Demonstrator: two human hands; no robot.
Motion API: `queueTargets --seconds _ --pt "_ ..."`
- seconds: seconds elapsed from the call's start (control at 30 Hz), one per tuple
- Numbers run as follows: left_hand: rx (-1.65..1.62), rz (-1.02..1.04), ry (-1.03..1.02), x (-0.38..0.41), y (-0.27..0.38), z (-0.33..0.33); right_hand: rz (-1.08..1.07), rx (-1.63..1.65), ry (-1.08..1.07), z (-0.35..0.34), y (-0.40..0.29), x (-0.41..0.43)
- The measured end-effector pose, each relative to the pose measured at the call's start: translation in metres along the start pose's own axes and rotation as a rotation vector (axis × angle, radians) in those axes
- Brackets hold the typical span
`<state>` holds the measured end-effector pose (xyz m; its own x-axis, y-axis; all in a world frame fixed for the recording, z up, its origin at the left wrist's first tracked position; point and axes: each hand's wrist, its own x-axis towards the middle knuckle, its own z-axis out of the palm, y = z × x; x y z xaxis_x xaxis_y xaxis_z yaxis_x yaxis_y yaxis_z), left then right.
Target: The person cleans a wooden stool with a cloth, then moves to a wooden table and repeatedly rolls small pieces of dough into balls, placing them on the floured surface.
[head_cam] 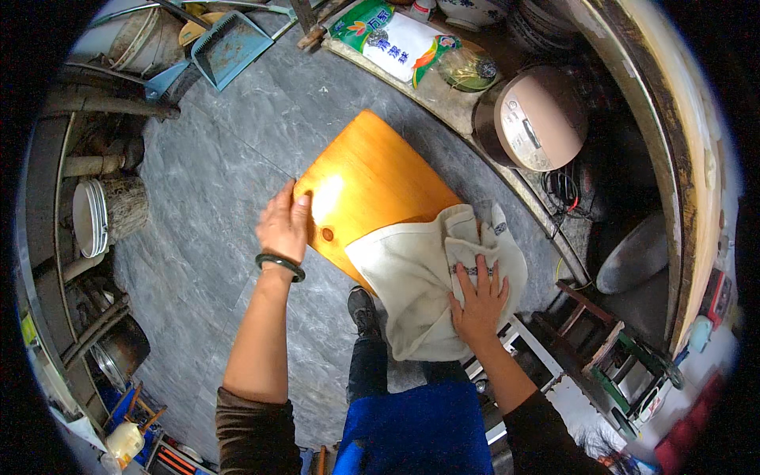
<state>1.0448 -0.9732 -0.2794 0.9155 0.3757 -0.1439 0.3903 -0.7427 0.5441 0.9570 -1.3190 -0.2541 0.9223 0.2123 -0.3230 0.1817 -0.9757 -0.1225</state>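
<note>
A varnished wooden board (386, 166), glossy and orange-brown with a dark knot, is before me above the floor. What supports it is hidden. My left hand (284, 221) grips its left edge, thumb on the upper face and fingers over the side; a dark bangle circles that wrist. An off-white towel (409, 267) with dark patterned bands covers the board's near right part and hangs past its edge. My right hand (480, 300) lies on the towel with its fingers spread. Whether it pinches any cloth underneath is not visible.
A rice cooker (543, 122) and a printed plastic bag (395, 44) stand on the low ledge at right. A blue dustpan (231, 47) is at upper left. Lidded white bucket (92, 218) and firewood line the left. My shoe (361, 306) is close below the board.
</note>
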Motion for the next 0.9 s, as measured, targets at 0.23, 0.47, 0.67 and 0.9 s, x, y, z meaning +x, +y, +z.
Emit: queueTargets --seconds 0.23,0.47,0.67,0.9 --pt "-0.184 -0.024 -0.103 0.011 -0.002 0.014 -0.143 0.296 0.207 -0.034 -0.116 0.142" --pt "-0.066 -0.121 -0.150 0.013 -0.009 0.013 -0.268 0.223 0.181 -0.022 -0.080 0.125" --pt "-0.125 -0.171 -0.126 0.007 -0.015 0.014 0.265 -0.077 0.063 0.003 0.007 0.013" --pt "-0.192 -0.128 -0.147 0.018 -0.023 0.030 -0.136 0.377 0.218 -0.018 -0.128 0.126"
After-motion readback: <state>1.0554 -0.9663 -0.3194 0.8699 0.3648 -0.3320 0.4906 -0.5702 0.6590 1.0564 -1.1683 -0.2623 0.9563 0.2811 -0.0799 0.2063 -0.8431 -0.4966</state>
